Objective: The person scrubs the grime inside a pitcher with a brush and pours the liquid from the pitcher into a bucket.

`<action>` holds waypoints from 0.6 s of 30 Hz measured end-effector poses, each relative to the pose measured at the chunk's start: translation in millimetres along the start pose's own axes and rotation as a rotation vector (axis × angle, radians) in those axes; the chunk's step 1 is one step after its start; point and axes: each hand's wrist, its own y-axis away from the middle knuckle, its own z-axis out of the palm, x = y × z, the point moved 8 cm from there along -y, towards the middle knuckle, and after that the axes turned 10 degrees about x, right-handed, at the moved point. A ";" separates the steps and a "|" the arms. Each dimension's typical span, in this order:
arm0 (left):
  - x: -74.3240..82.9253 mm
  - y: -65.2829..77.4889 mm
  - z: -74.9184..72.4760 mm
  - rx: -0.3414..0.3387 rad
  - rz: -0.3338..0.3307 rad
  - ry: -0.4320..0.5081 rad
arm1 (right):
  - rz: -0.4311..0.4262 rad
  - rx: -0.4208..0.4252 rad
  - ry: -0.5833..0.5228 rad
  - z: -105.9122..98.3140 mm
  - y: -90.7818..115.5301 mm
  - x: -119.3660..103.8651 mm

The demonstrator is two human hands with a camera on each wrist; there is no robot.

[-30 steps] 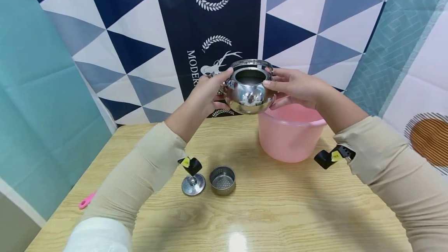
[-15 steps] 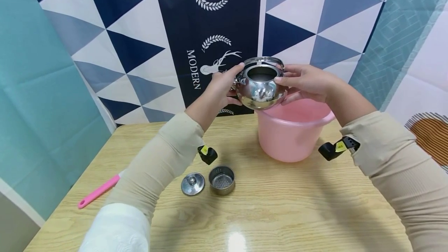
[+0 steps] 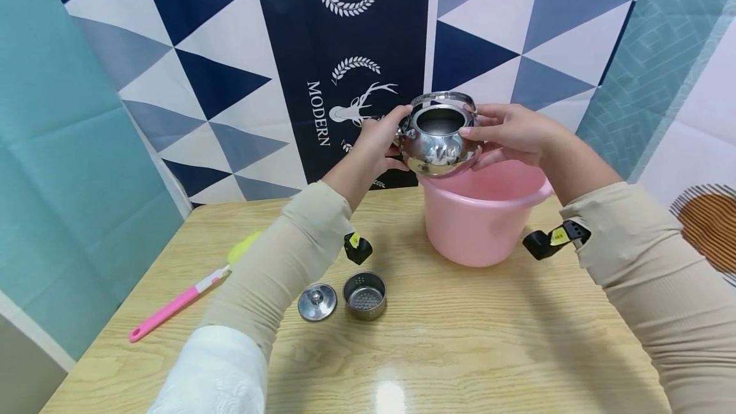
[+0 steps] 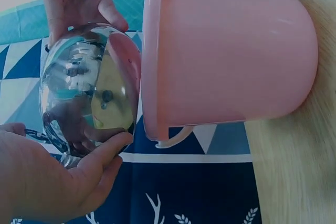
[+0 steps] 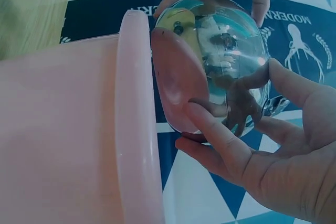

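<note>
A shiny round steel teapot without its lid is held up in the air, its dark opening facing the head camera. My left hand grips its left side, thumb near the rim and fingers below. On the opposite side my right hand holds it, thumb by the opening and fingers spread round the body. In the left wrist view the teapot hangs above the rim of a pink bucket. The right wrist view shows the right-hand fingers on its mirrored wall. What is inside cannot be seen.
A small steel lid lies on the wooden table beside a perforated strainer basket. To the left is a pink-handled brush with a yellow-green head, partly behind the left sleeve. A patterned cloth hangs at the back.
Both hands have carried the teapot to the right and slightly up, over the bucket's left rim. The left arm has shifted right, uncovering more of the brush and the lid.
</note>
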 end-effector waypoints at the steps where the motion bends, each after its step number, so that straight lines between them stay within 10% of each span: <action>1: 0.0 -0.6 0.6 0.001 0.005 0.001 | -0.001 0.008 0.003 -0.8 -0.8 0.3; 18: -4.1 -9.4 13.1 -0.022 0.079 0.062 | 0.094 0.114 -0.160 -11.6 -8.9 12.6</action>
